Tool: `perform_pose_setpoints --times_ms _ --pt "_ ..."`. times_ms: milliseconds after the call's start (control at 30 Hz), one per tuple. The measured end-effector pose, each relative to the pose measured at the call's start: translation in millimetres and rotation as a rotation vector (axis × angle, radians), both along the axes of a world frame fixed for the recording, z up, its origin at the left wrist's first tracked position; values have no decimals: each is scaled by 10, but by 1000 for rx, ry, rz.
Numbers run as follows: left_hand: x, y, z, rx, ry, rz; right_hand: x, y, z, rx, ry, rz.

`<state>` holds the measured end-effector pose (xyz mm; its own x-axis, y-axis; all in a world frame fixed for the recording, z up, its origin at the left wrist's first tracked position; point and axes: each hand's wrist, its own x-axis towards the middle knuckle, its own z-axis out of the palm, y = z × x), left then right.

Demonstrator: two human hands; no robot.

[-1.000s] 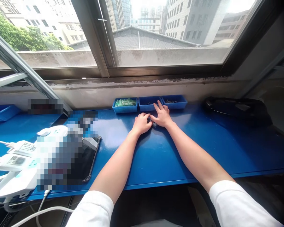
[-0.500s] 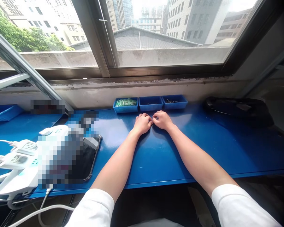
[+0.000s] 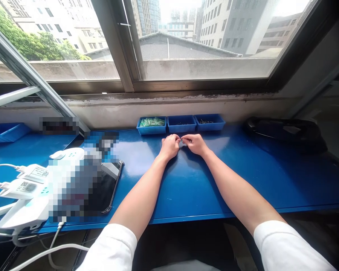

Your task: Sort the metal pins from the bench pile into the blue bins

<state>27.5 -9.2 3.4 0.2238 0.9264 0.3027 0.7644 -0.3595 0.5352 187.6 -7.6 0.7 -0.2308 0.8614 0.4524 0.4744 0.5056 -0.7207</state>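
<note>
My left hand (image 3: 170,146) is closed in a pinch over the blue table (image 3: 192,188). Close beside it, my right hand (image 3: 194,143) also pinches, its fingertips meeting those of the left. Whatever sits between the fingertips is too small to make out. Just beyond the hands stand three blue bins in a row. The left bin (image 3: 151,129) has green-and-white flat pieces (image 3: 151,121) in it. A few small dark bits lie in the middle bin (image 3: 181,128), and small dark metal-looking pieces (image 3: 205,121) lie in the right bin (image 3: 210,126).
At the left lie a white power strip (image 3: 31,209) with plugged chargers and a dark phone (image 3: 109,184), partly blurred out. A black bag-like object (image 3: 285,133) rests at the back right. Another blue bin (image 3: 8,132) stands far left, behind a metal frame (image 3: 39,90).
My fingertips have shifted slightly up, toward the bins, and the right fingers have straightened a little. The whole view has moved slightly.
</note>
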Motion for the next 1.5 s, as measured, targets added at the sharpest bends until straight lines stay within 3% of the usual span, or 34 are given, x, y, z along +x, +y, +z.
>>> perform_pose_setpoints --times_ms 233,667,867,1167,1333,1500 --pt "-23 4 -21 21 -45 -63 -11 11 -14 -30 118 -63" --pt "0 15 -26 20 -55 70 -50 3 -3 31 78 -142" --pt "-3 29 -48 10 -59 140 69 105 54 196 -190 -506" --pt "3 21 -73 19 49 88 413 326 49 91 -364 -805" --pt "3 25 -82 25 80 76 474 359 57 108 -380 -847" --pt "1 15 -72 25 103 72 472 366 -29 -58 -494 -753"
